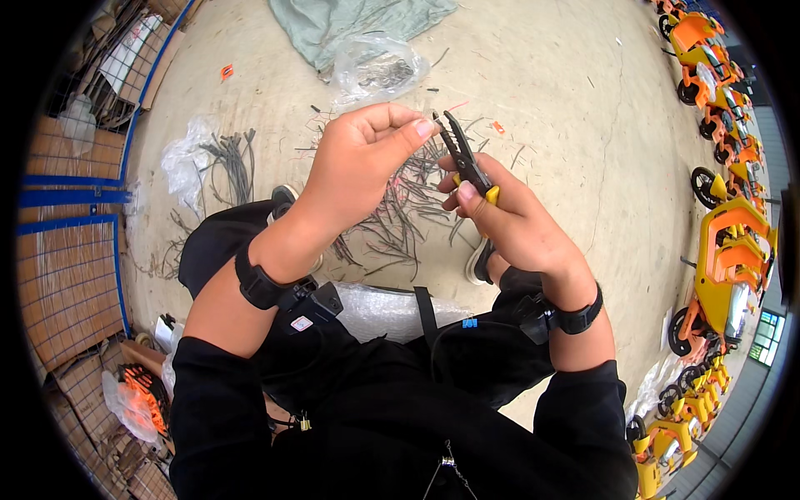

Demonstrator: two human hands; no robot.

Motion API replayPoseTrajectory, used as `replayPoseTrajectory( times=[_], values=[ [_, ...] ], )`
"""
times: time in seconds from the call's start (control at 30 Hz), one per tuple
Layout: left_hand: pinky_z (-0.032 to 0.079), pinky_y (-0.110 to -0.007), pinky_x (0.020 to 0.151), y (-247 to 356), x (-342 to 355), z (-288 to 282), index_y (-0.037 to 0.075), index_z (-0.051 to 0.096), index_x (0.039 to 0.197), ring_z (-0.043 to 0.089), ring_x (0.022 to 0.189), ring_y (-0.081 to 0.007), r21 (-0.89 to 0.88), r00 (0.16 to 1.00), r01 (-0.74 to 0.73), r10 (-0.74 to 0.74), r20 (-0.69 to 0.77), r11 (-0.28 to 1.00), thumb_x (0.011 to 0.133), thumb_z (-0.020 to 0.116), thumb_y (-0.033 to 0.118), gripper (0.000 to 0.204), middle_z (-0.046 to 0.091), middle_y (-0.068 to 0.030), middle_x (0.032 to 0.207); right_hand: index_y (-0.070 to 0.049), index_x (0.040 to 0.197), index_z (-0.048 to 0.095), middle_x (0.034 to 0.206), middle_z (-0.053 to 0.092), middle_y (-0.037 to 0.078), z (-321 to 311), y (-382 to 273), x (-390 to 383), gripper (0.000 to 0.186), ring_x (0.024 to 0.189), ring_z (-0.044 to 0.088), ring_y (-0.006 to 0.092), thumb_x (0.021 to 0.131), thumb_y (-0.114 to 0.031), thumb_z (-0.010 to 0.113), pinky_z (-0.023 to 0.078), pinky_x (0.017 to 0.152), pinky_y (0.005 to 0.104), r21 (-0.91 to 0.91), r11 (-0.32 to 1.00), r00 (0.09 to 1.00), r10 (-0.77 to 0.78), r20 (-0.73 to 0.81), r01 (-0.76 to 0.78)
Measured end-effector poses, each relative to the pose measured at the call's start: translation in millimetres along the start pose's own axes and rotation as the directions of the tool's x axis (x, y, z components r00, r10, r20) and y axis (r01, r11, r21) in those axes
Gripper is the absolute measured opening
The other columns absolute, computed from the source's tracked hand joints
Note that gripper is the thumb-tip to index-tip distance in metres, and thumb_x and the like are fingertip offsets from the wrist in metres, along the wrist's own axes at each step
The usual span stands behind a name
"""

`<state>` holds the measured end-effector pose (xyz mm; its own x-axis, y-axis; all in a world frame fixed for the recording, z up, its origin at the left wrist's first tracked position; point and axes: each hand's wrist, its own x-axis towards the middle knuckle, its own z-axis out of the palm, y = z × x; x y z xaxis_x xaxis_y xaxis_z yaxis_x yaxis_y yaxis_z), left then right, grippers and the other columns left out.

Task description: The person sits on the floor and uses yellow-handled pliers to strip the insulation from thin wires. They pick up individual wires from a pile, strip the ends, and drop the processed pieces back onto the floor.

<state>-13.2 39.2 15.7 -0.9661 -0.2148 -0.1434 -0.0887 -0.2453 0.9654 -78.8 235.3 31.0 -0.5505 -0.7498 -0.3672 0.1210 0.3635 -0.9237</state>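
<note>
My right hand is wrapped round a pair of wire strippers with dark, notched jaws and yellow on the handles. The jaws point up and stand a little apart. Close to their tips, my left hand pinches thumb against forefinger. Whatever lies in that pinch is too small to make out. Below both hands, a loose heap of short dark cable pieces is spread over the floor, with thin reddish strands among them.
A bundle of grey cables lies left, beside clear plastic. Beyond the heap are a clear bag and a green sheet. Blue-framed mesh panels line the left; yellow-orange bikes line the right. Bubble wrap is between my legs.
</note>
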Motion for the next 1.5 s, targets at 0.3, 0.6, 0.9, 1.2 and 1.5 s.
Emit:
replayPoseTrajectory(
  times=[0.3, 0.6, 0.9, 1.2, 1.5],
  values=[
    [0.047, -0.020, 0.075, -13, 4, -2, -0.003, 0.064, 0.105, 0.061, 0.088, -0.0070, -0.052, 0.997, -0.052, 0.055, 0.046, 0.997, 0.096, 0.061, 0.011, 0.017, 0.069, -0.0060, 0.096, -0.001, 0.131, 0.048, 0.108, 0.062, 0.008, -2, 1, -1, 0.035, 0.098, 0.054, 0.0121, 0.103, -0.022, 0.049, 0.045, 0.089, 0.0276, 0.048, 0.999, 1.000, 0.001, -0.006, -0.001],
    [0.042, -0.020, 0.052, -22, 7, -5, -0.004, 0.067, 0.100, 0.051, 0.064, -0.0021, 0.072, 0.997, -0.081, 0.079, 0.024, 0.994, 0.095, 0.062, 0.018, 0.023, 0.067, -0.0016, 0.083, -0.001, 0.130, 0.050, 0.102, 0.062, 0.007, -2, 2, 0, 0.034, 0.095, 0.054, 0.0115, 0.102, -0.022, 0.050, 0.045, 0.086, 0.0273, 0.008, 1.000, 1.000, 0.000, -0.006, 0.000],
    [0.043, -0.020, 0.051, -15, 4, -2, -0.004, 0.066, 0.097, 0.050, 0.062, -0.0016, 0.079, 0.999, -0.052, 0.053, -0.008, 0.996, 0.095, 0.062, 0.017, 0.021, 0.066, -0.0007, 0.080, -0.001, 0.127, 0.051, 0.097, 0.061, 0.007, -2, 2, -2, 0.033, 0.090, 0.052, 0.0109, 0.102, -0.022, 0.051, 0.045, 0.082, 0.0270, -0.002, 1.000, 1.000, -0.012, -0.024, 0.012],
    [0.042, -0.020, 0.052, -15, 5, -2, -0.004, 0.066, 0.098, 0.051, 0.063, -0.0017, 0.032, 0.999, -0.043, 0.043, 0.009, 0.999, 0.095, 0.063, 0.016, 0.021, 0.067, -0.0011, 0.081, -0.001, 0.124, 0.053, 0.085, 0.056, 0.004, -2, 6, 0, 0.031, 0.080, 0.048, 0.0101, 0.101, -0.022, 0.052, 0.044, 0.074, 0.0270, -0.018, 1.000, 1.000, 0.010, -0.023, -0.010],
    [0.043, -0.020, 0.054, -15, 5, -4, -0.003, 0.066, 0.099, 0.053, 0.064, -0.0031, 0.091, 0.998, -0.061, 0.060, 0.015, 0.994, 0.095, 0.063, 0.017, 0.021, 0.068, -0.0035, 0.084, -0.002, 0.125, 0.052, 0.078, 0.054, 0.002, -2, 6, 1, 0.032, 0.069, 0.047, 0.0084, 0.101, -0.022, 0.052, 0.043, 0.065, 0.0252, -0.044, 0.999, 1.000, 0.015, -0.028, -0.016]
  ],
)
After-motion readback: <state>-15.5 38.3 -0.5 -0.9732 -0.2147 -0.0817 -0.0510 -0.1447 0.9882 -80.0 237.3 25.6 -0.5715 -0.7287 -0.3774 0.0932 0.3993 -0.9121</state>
